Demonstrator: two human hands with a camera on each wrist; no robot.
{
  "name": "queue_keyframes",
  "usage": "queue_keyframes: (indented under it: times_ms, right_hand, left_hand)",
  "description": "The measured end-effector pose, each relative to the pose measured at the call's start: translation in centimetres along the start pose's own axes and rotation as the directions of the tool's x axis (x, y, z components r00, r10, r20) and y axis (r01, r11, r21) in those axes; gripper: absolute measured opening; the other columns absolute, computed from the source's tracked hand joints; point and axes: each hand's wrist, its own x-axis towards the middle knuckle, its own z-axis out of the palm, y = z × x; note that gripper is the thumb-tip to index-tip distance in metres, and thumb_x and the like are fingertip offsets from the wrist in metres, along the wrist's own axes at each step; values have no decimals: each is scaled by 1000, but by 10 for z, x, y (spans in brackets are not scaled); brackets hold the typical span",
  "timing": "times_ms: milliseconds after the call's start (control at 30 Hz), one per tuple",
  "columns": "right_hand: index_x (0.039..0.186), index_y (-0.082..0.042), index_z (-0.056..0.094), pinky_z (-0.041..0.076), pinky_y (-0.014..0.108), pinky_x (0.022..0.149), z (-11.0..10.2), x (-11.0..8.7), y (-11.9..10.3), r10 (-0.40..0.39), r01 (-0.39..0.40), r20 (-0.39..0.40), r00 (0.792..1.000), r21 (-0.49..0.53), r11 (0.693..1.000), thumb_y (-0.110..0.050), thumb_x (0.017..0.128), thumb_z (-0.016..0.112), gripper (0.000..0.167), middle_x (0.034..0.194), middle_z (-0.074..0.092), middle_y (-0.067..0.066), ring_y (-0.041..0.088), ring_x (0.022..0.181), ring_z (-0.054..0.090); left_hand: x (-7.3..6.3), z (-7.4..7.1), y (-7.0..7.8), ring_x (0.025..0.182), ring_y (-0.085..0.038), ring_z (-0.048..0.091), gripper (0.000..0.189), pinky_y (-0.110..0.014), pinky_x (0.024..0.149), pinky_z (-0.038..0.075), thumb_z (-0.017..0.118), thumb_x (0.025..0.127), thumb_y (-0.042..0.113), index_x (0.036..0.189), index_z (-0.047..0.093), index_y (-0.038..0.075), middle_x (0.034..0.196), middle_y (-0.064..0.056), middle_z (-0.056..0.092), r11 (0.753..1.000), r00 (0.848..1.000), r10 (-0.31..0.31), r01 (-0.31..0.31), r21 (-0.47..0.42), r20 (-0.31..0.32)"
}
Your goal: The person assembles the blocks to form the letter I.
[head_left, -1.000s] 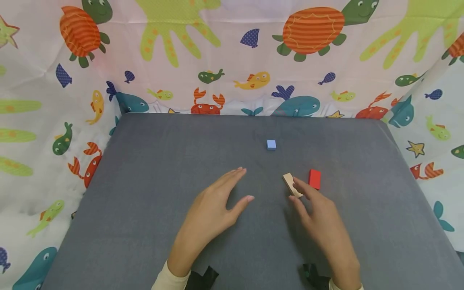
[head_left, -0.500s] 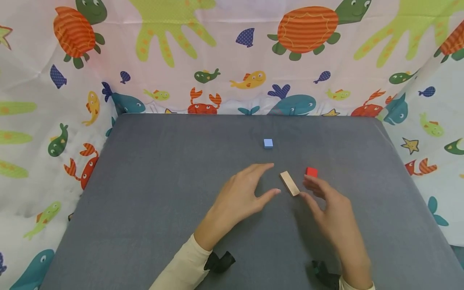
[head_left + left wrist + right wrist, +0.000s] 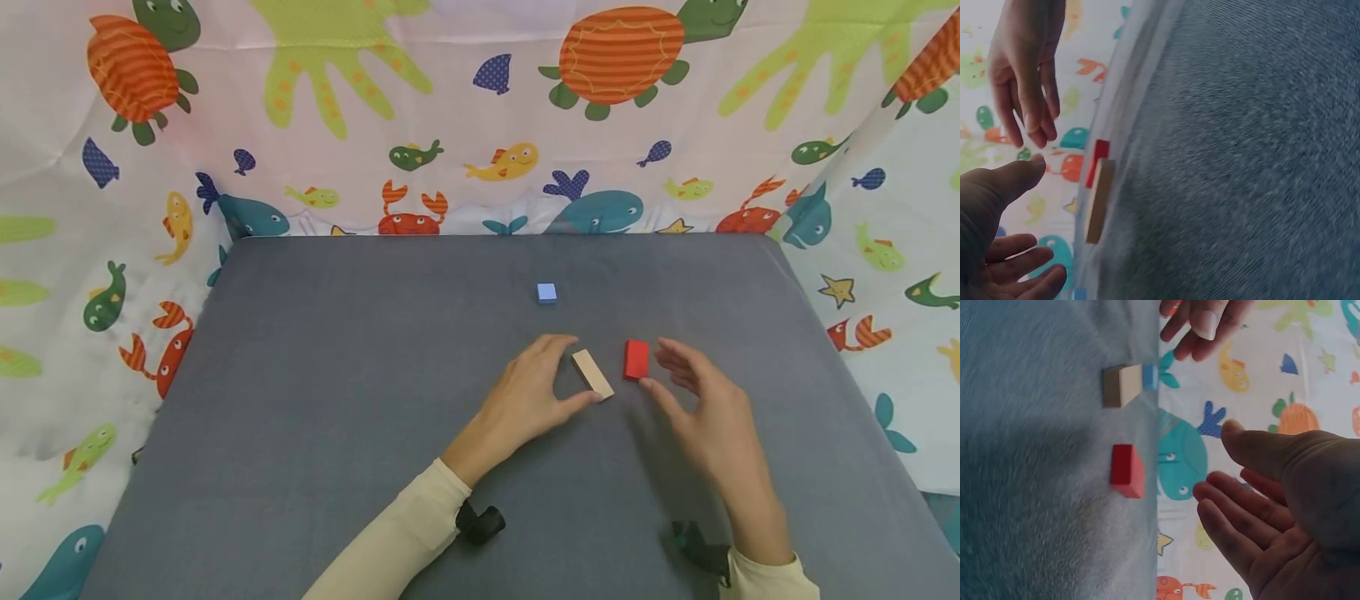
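A plain wooden block (image 3: 592,374) lies slanted on the grey table. My left hand (image 3: 532,387) is just left of it, thumb and fingers spread apart around its near side; whether the thumb touches it I cannot tell. To the right lies a red block (image 3: 636,359). Beside that one hovers my right hand (image 3: 705,408), fingers loosely bent with nothing between them. In the left wrist view both blocks appear apart from the left hand (image 3: 1007,231). The right wrist view shows the red block (image 3: 1127,470) clear of the right hand (image 3: 1285,512).
A small blue block (image 3: 546,293) sits farther back on the grey table (image 3: 337,375). Behind and beside the table hangs a white cloth (image 3: 465,108) printed with sea animals. Black devices (image 3: 480,525) are strapped at both wrists.
My left hand has come rightward to the wooden block. The right hand has shifted right, from over the wooden block to beside the red one. The head view has turned slightly.
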Motion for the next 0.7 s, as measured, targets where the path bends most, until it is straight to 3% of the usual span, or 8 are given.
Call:
queue_keyframes:
  times_ms: [133,333,467,700]
  right_hand:
    - [148,-3,57,55,55,96,-1,9,7,22,-21,45,999,-18,1000,-10,88,88,68,141,65,21,40,120,68]
    - [150,6,53,53,64,95,0,25,18,45,-35,177,983,-58,998,-15,90,87,72,138,62,30,49,115,67]
    - [151,8,51,54,66,94,3,32,23,61,-38,248,967,-96,995,-17,91,86,74,139,59,32,51,114,66]
    - [152,10,48,54,65,94,9,39,28,90,-53,299,950,-128,990,-19,89,87,79,139,57,33,49,113,66]
  left_hand:
    - [4,9,2,137,-19,56,84,-36,112,48,83,88,56,153,53,13,150,-2,56,999,999,-18,16,36,41]
    - [6,18,5,127,-19,57,91,-32,107,50,84,86,58,154,51,8,144,-6,55,994,994,-63,54,94,91]
    - [8,23,7,120,-19,56,91,-29,103,51,85,85,58,153,52,7,138,-7,55,989,994,-70,58,138,85]
    - [11,28,11,117,-17,53,86,-26,96,53,86,84,57,150,56,9,134,-5,52,977,996,-71,58,205,55]
